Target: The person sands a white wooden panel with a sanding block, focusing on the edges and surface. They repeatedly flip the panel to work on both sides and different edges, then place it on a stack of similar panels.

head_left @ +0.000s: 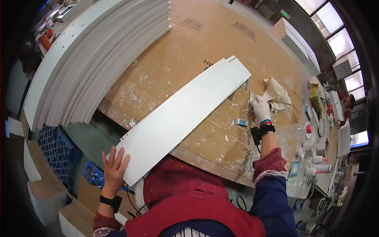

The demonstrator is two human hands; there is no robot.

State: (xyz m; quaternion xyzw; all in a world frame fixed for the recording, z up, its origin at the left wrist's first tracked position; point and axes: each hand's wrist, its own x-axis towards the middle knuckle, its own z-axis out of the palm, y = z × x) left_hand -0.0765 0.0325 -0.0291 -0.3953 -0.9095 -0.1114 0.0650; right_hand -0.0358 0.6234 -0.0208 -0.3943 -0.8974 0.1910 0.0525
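Note:
A long white board (185, 108) lies diagonally across the cardboard-covered table, with at least one similar board's edge showing beneath it. My left hand (115, 166), bare, rests on the near left end of the board with its fingers spread. To the right of the board, my right hand (260, 107) wears a white knitted glove. Its fingers are closed round a small flat greyish piece (251, 97) whose kind I cannot make out. Just beyond the glove lies a crumpled cream cloth (277, 94). A small blue-and-grey block (241, 122) sits on the cardboard nearer to me.
A tall stack of white boards (98, 51) fills the left side. Below it stands a blue plastic crate (59, 152). Along the right are a red-capped clear bottle (308, 128), glue bottles (311, 171) and a roll of tape (310, 148). Another person (348, 103) is at the far right.

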